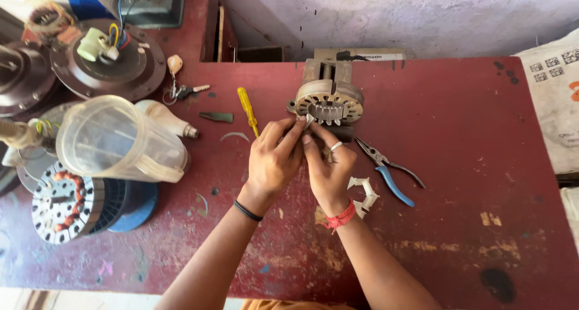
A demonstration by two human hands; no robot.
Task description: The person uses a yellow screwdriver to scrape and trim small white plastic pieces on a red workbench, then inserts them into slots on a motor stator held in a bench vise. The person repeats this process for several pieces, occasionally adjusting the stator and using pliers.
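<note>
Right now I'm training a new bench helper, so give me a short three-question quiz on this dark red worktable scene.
1. True or false: the blue-handled pliers lie right of the hands.
2. Which lies left of the left hand: A) yellow-handled screwdriver B) white plastic strip?
3. What do both hands' fingertips, right hand included, meet at?

Key: 1 true; 2 A; 3 the slotted round metal motor stator.

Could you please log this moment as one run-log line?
left hand: fingertips at motor stator | right hand: pinching beside it | pliers: right, untouched | yellow screwdriver: left | surface: red table
</note>
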